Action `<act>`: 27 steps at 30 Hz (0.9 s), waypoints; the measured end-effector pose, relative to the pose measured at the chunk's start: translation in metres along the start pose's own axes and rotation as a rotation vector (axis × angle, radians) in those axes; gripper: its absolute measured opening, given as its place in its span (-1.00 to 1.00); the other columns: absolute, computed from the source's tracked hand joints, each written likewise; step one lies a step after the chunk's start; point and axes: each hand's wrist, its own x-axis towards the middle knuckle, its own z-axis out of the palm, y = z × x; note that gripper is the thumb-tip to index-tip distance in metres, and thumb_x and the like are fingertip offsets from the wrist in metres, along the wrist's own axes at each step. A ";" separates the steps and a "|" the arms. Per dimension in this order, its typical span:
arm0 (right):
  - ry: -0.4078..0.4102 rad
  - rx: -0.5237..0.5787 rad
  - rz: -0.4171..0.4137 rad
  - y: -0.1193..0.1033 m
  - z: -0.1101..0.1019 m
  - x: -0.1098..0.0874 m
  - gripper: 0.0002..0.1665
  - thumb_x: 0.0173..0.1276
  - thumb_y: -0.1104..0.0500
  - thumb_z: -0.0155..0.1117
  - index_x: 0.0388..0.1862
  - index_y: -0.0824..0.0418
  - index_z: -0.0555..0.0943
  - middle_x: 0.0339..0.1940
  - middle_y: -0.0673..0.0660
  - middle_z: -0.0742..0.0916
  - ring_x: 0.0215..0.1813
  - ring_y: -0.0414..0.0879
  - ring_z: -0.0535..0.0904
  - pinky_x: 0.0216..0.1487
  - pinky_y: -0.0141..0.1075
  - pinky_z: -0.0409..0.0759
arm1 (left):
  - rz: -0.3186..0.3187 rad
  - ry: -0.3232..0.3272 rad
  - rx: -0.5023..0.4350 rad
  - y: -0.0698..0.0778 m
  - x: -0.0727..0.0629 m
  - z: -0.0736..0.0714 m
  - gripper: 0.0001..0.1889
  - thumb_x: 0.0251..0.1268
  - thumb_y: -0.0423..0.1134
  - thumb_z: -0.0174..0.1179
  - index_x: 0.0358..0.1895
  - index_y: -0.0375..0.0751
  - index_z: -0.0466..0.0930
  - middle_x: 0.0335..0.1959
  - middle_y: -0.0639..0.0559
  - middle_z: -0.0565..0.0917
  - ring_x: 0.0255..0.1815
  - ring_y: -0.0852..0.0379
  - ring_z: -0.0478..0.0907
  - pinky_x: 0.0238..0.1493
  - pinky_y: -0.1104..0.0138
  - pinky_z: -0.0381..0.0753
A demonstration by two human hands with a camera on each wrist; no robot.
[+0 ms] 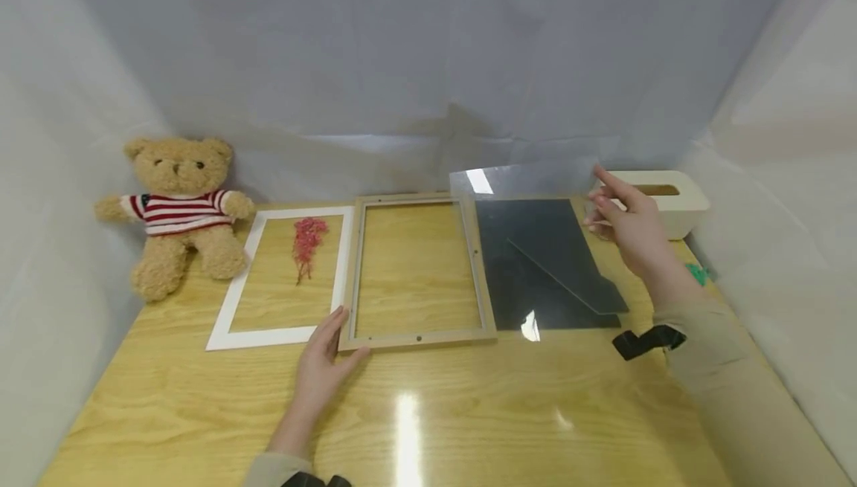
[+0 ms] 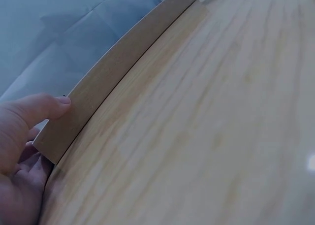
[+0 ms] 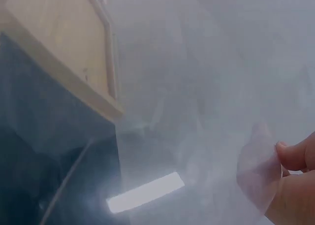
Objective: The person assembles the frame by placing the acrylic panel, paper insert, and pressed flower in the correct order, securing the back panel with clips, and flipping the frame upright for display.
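In the head view my right hand (image 1: 632, 223) pinches the right edge of a clear sheet (image 1: 529, 178), raised and tilted. A bright reflection crosses this sheet in the right wrist view. Seen through it is a dark backing board (image 1: 535, 219) with a slanted stand leg (image 1: 569, 279). At the middle lies a pale wooden picture frame (image 1: 418, 338), with bare table showing inside it. My left hand (image 1: 321, 368) holds its near left corner, the thumb (image 2: 47, 108) against the near side and the other fingers round the left side.
Left of the frame lies a white mat (image 1: 268, 338) with a pink dried flower sprig (image 1: 308, 242) inside its opening. A teddy bear (image 1: 177, 212) in a striped sweater sits at the far left. A white tissue box (image 1: 689, 204) and a small green item (image 1: 697, 273) are at right.
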 end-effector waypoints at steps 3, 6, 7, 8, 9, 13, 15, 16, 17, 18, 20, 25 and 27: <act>-0.025 0.010 0.026 0.003 0.022 0.018 -0.36 0.53 0.27 -0.12 0.54 0.05 0.06 0.01 0.09 0.44 -0.30 -0.22 0.60 -0.22 -0.46 0.63 | -0.002 0.008 -0.031 -0.001 -0.002 -0.001 -0.25 0.08 -0.39 0.38 0.36 -0.42 0.23 0.44 -0.24 0.14 0.45 -0.17 0.05 0.30 0.54 0.07; -0.055 0.058 0.042 0.010 0.040 0.036 -0.35 0.54 0.31 -0.16 0.55 0.10 0.01 0.06 0.14 0.42 -0.28 -0.19 0.62 -0.14 -0.42 0.63 | -0.009 0.018 -0.043 -0.001 -0.004 -0.003 -0.26 0.08 -0.40 0.38 0.36 -0.42 0.24 0.44 -0.25 0.15 0.45 -0.17 0.06 0.29 0.55 0.09; -0.057 0.083 0.049 0.013 0.046 0.041 -0.35 0.54 0.32 -0.17 0.55 0.12 0.00 0.07 0.17 0.41 -0.28 -0.18 0.62 -0.13 -0.41 0.63 | -0.012 0.020 -0.043 -0.001 -0.005 -0.004 -0.26 0.08 -0.40 0.38 0.36 -0.41 0.24 0.44 -0.24 0.15 0.45 -0.16 0.06 0.28 0.55 0.09; -0.054 0.097 0.058 0.016 0.051 0.045 -0.35 0.54 0.34 -0.18 0.55 0.12 0.00 0.07 0.17 0.41 -0.29 -0.18 0.63 -0.12 -0.40 0.64 | -0.011 0.018 -0.035 -0.001 -0.005 -0.004 -0.26 0.09 -0.40 0.38 0.36 -0.41 0.24 0.44 -0.24 0.16 0.45 -0.17 0.07 0.28 0.55 0.10; -0.053 0.123 0.065 0.018 0.056 0.050 -0.35 0.54 0.35 -0.19 0.55 0.13 -0.01 0.07 0.18 0.41 -0.29 -0.18 0.63 -0.12 -0.40 0.64 | -0.008 0.014 -0.029 0.000 -0.005 -0.004 -0.26 0.10 -0.38 0.37 0.36 -0.41 0.24 0.43 -0.24 0.16 0.44 -0.17 0.07 0.28 0.54 0.10; -0.041 0.198 0.088 0.026 0.074 0.065 -0.35 0.53 0.38 -0.22 0.55 0.15 -0.01 0.05 0.17 0.41 -0.32 -0.16 0.64 -0.14 -0.41 0.64 | -0.008 0.001 -0.027 -0.001 -0.005 -0.004 -0.26 0.11 -0.37 0.37 0.37 -0.41 0.23 0.43 -0.25 0.16 0.44 -0.18 0.07 0.28 0.53 0.10; -0.038 0.214 0.095 0.031 0.083 0.072 -0.35 0.53 0.39 -0.21 0.55 0.14 0.01 0.04 0.15 0.42 -0.32 -0.16 0.64 -0.14 -0.41 0.64 | -0.009 -0.002 -0.029 -0.001 -0.004 -0.003 -0.25 0.11 -0.37 0.37 0.37 -0.41 0.22 0.44 -0.24 0.15 0.45 -0.17 0.06 0.28 0.53 0.09; -0.037 0.220 0.099 0.033 0.087 0.075 -0.34 0.53 0.39 -0.20 0.55 0.12 0.02 0.06 0.17 0.43 -0.32 -0.15 0.64 -0.14 -0.40 0.64 | -0.008 -0.001 -0.034 -0.001 -0.004 -0.003 -0.25 0.11 -0.38 0.37 0.37 -0.41 0.22 0.44 -0.25 0.15 0.45 -0.18 0.05 0.29 0.54 0.09; -0.035 0.224 0.102 0.035 0.091 0.079 -0.34 0.53 0.38 -0.19 0.54 0.11 0.04 0.07 0.18 0.43 -0.32 -0.14 0.64 -0.14 -0.39 0.65 | -0.011 -0.001 -0.037 -0.001 -0.004 -0.003 -0.25 0.11 -0.38 0.37 0.37 -0.40 0.22 0.44 -0.24 0.15 0.45 -0.17 0.05 0.29 0.54 0.09; -0.029 0.224 0.107 0.037 0.096 0.082 -0.34 0.53 0.38 -0.17 0.54 0.09 0.06 0.08 0.19 0.44 -0.31 -0.12 0.64 -0.14 -0.37 0.65 | -0.011 -0.002 -0.037 -0.001 -0.003 -0.003 -0.25 0.11 -0.38 0.37 0.37 -0.40 0.22 0.44 -0.23 0.15 0.45 -0.17 0.05 0.28 0.54 0.09; -0.013 0.205 0.116 0.042 0.104 0.089 -0.35 0.52 0.37 -0.15 0.53 0.06 0.10 0.10 0.21 0.44 -0.31 -0.09 0.65 -0.14 -0.34 0.65 | -0.009 -0.010 -0.039 -0.001 -0.003 -0.003 -0.25 0.11 -0.38 0.36 0.38 -0.39 0.22 0.44 -0.24 0.14 0.45 -0.18 0.05 0.29 0.54 0.09; 0.020 0.101 0.109 0.051 0.123 0.105 -0.37 0.51 0.37 -0.10 0.51 0.07 0.16 0.09 0.25 0.48 -0.37 -0.12 0.59 -0.24 -0.39 0.64 | -0.025 -0.022 -0.044 -0.001 -0.002 -0.002 -0.23 0.11 -0.37 0.37 0.39 -0.37 0.20 0.45 -0.21 0.13 0.46 -0.14 0.06 0.29 0.52 0.10; 0.026 0.078 0.110 0.054 0.129 0.110 -0.37 0.51 0.38 -0.10 0.51 0.09 0.16 0.13 0.30 0.48 -0.41 -0.15 0.56 -0.28 -0.39 0.63 | -0.031 -0.023 -0.045 -0.001 -0.001 -0.001 -0.23 0.12 -0.37 0.37 0.40 -0.36 0.20 0.45 -0.20 0.13 0.46 -0.13 0.06 0.29 0.51 0.10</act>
